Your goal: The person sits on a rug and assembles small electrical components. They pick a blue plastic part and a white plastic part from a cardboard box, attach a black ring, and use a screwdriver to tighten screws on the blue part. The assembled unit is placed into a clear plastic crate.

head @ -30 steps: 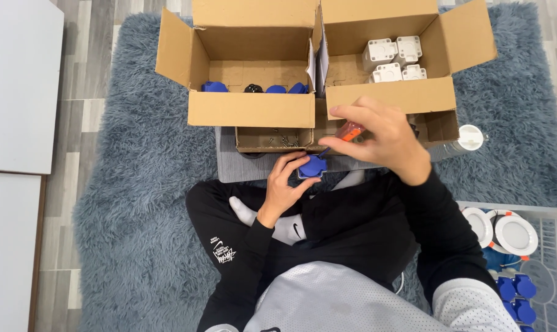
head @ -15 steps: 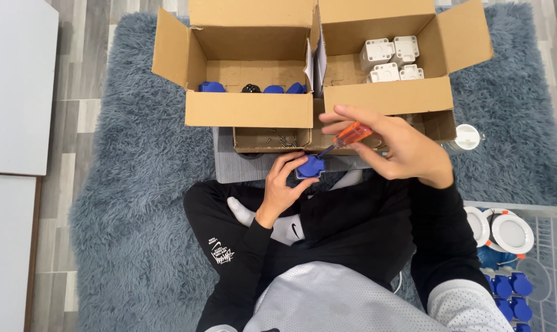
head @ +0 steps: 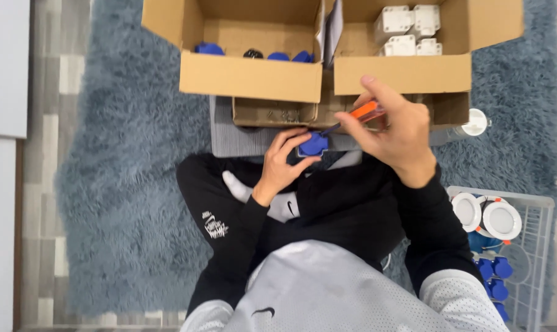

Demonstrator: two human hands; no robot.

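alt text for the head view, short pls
Seated on a grey-blue rug, a person's left hand holds a small blue part while the right hand applies an orange-handled screwdriver to it, before two open cardboard boxes.

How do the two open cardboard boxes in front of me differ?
The left box holds blue pieces and one dark one along its back wall; the right box holds white blocky parts. The left box looks less full. Both are brown, open-topped, side by side on the grey rug.
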